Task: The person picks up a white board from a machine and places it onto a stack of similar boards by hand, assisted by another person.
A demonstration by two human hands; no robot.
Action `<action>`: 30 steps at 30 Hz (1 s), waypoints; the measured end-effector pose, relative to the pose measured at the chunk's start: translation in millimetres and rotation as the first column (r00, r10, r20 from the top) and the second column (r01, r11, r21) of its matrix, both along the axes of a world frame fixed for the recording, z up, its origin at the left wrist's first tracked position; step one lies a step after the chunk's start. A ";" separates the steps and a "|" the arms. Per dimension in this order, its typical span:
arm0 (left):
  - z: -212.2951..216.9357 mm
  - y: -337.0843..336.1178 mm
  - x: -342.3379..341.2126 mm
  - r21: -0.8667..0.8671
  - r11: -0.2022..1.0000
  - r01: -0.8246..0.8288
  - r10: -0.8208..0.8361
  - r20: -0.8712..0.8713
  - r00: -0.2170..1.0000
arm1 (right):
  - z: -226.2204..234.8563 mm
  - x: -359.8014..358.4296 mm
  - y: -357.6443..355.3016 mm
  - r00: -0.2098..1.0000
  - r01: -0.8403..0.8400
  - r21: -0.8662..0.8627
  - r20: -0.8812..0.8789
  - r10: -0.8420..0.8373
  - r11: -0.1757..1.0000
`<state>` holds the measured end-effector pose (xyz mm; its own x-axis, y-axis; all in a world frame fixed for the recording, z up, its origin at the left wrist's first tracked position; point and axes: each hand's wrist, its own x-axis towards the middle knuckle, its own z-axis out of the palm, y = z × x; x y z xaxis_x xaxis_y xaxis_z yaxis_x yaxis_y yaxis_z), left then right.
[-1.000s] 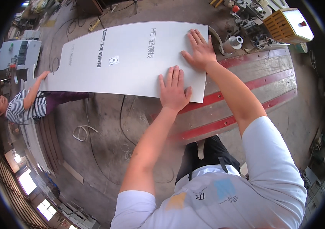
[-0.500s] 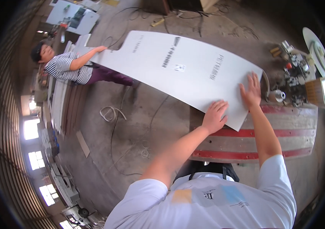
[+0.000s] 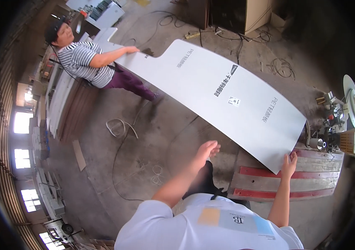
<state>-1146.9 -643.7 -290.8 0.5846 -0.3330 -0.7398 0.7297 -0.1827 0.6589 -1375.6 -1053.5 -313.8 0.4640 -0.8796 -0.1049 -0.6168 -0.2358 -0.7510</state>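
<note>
A large white board (image 3: 211, 91) with printed marks and a notch at its far left stretches diagonally across the view. At its near right end, my right hand (image 3: 288, 165) grips the edge close to the corner, above a worktable. My left hand (image 3: 207, 151) is off the board, in the air short of its long near edge. Its fingers are loosely bent and hold nothing. At the far left end, another person (image 3: 83, 62) in a striped shirt has a hand (image 3: 131, 49) on the board.
The worktable (image 3: 248, 183) with red strips stands at the right, beside a machine with rollers (image 3: 319, 143) and a white disc (image 3: 352, 100). Cables (image 3: 283, 68) and a coiled white strap (image 3: 121, 128) lie on the floor. Stacked panels (image 3: 67, 112) stand behind the other person.
My left hand has lifted off the board and moved left. My right hand has gone from lying flat on top to gripping the end edge. The printed marks look sharper as the view shifted.
</note>
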 end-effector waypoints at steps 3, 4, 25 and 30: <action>1.6 -20.2 47.5 -0.293 0.955 -0.037 0.017 -0.071 0.997 | -9.2 -8.2 21.7 0.996 0.064 0.030 -0.060 -0.062 0.998; -5.9 -27.6 60.5 -0.304 0.952 -0.034 0.010 -0.080 0.997 | -10.6 -5.5 30.1 0.987 0.087 -0.024 -0.134 -0.089 0.996; 30.0 9.3 65.3 -0.618 0.761 -0.200 0.047 -0.255 0.966 | 78.7 -1.6 85.0 0.825 0.410 0.633 0.050 -0.563 0.656; 37.1 29.9 51.4 -0.599 0.743 -0.297 0.016 -0.428 0.904 | 80.1 -46.7 110.0 0.778 0.426 0.623 0.119 -0.617 0.656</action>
